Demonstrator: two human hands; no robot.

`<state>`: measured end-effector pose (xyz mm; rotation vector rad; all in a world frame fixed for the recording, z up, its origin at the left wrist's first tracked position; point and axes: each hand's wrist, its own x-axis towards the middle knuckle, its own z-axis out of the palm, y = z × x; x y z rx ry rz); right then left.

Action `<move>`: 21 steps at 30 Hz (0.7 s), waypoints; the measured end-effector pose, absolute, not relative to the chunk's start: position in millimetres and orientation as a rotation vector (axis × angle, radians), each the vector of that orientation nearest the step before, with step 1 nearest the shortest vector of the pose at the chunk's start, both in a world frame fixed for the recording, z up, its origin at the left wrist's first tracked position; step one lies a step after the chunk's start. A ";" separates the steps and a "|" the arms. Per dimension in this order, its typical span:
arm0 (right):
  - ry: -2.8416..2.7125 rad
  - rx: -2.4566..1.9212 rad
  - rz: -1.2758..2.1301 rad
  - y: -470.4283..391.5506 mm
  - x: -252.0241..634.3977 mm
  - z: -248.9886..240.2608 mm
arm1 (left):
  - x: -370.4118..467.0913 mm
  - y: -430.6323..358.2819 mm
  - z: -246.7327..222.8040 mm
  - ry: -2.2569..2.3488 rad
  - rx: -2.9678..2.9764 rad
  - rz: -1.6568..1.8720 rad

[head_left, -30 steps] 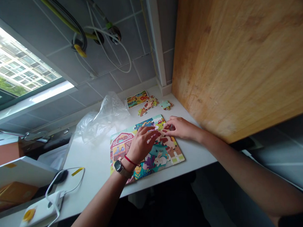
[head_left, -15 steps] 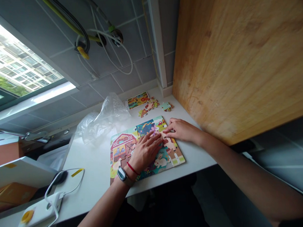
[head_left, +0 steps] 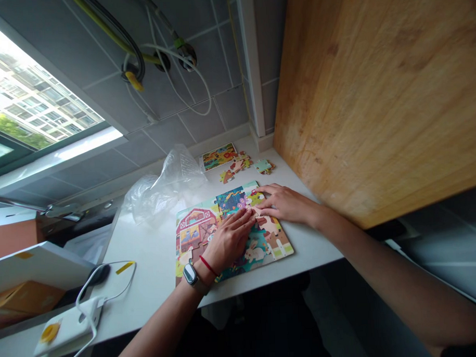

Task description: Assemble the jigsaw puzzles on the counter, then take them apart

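Note:
A farm-scene jigsaw puzzle [head_left: 195, 221] with a red barn, a rabbit and a cow lies on the white counter, its pieces joined inside a flat board. My left hand [head_left: 234, 235] rests flat across the middle of the puzzle, fingers stretched toward the right, hiding the pieces beneath. At the puzzle's upper right edge, my right hand [head_left: 280, 202] touches the pieces with its fingers spread and holds nothing. Loose puzzle pieces [head_left: 237, 165] and a small stack of pieces [head_left: 264, 166] lie behind the board.
A picture card [head_left: 218, 156] lies at the back by the wall. Crumpled clear plastic bags [head_left: 168, 183] are behind the puzzle on the left. A white power strip [head_left: 69, 327] with a cable sits at the front left. A wooden panel [head_left: 376, 101] rises on the right.
My right hand's fingers have spread out over the puzzle's right edge, where they were bunched together before. My left hand stays nearly in place. The view has shifted slightly.

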<state>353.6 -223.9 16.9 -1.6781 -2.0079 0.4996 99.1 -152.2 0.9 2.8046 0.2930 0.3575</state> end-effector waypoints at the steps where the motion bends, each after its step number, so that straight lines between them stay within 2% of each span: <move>1: -2.023 -1.673 0.496 -223.2 354.0 16.1 | 98.0 -152.2 0.3 0.289 2.792 0.354; 21: -2.234 -1.750 0.323 -226.1 350.5 17.8 | 100.5 -154.0 21.4 0.258 2.875 0.296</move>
